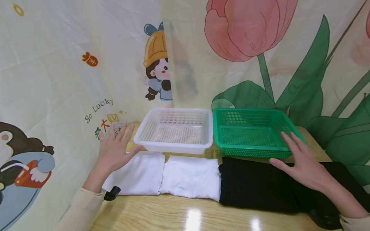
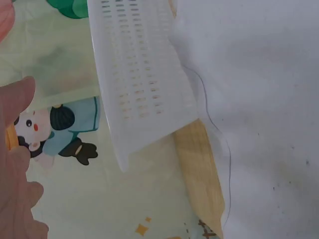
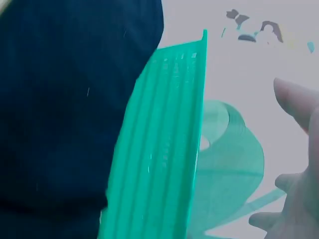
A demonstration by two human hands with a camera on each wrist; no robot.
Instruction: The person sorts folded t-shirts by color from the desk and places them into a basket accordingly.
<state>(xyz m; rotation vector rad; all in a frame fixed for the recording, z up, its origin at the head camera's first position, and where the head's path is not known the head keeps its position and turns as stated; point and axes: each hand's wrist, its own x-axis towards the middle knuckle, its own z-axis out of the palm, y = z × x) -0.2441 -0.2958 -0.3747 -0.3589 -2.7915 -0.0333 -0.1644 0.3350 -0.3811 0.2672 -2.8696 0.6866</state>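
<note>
My left hand (image 1: 114, 152) hovers with spread fingers over the left end of a folded white cloth (image 1: 141, 176), holding nothing. Beside that cloth lies a second folded white cloth (image 1: 190, 178). On the right, my right hand (image 1: 306, 163) is held out with its fingers extended above a folded black cloth (image 1: 341, 179), near the green basket's corner. Another folded black cloth (image 1: 257, 186) lies to its left. Behind the cloths stand a white plastic basket (image 1: 173, 147) and a green plastic basket (image 1: 251, 152), side by side with nothing inside.
A wooden table (image 1: 156, 211) carries the cloths and baskets. Printed curtains (image 1: 190, 48) with a tulip and cartoon figures hang right behind the baskets and along the left side. A black wrist strap (image 1: 112, 193) shows at the left sleeve.
</note>
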